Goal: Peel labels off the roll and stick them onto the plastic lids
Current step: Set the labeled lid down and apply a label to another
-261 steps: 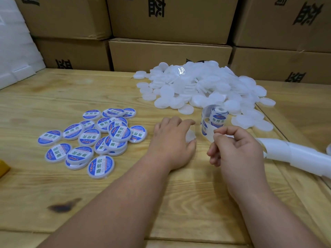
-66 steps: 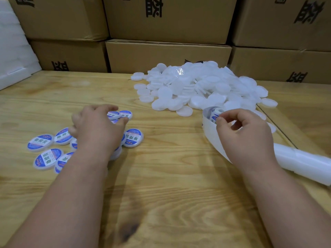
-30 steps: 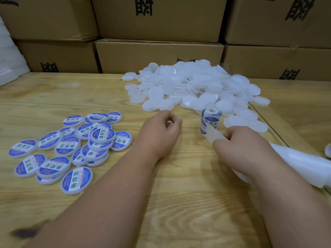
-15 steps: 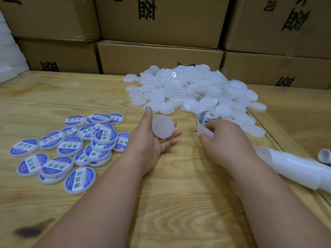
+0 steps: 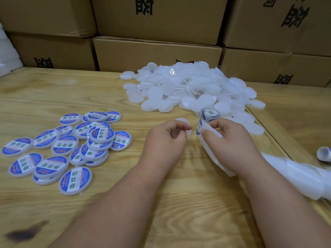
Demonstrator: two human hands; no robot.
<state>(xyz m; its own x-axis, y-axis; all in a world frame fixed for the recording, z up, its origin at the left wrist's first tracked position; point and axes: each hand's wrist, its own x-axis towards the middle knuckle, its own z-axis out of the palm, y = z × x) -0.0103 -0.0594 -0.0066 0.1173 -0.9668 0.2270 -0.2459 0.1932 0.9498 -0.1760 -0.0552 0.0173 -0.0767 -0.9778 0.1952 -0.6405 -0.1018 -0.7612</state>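
**White blank in the left hand, label roll in the right**

Wooden table (image 5: 53, 93) fills my one head view, with cartons (image 5: 155, 49) stacked along its far edge. My left hand (image 5: 166, 140) has its fingers curled round a blank white lid (image 5: 186, 125), held just above the boards near the middle. My right hand (image 5: 231, 138) sits just beside it, thumb and fingers pinching the backing strip (image 5: 215, 158) directly below the small label roll (image 5: 209, 115); the spent strip trails off toward the right edge. Whether a label is already lifting free I cannot tell; that spot is blurred.

Unlabelled lids (image 5: 188, 90) lie heaped toward the far edge, just behind the roll. Finished blue-labelled lids (image 5: 75, 145) are spread near the left edge, several overlapping.

My judgement: the step is peeling the next label. To do it well I would bend the backing sharply so the label's edge lifts, keep the lid's flat face up and level, centre the label, then press outward from the middle.
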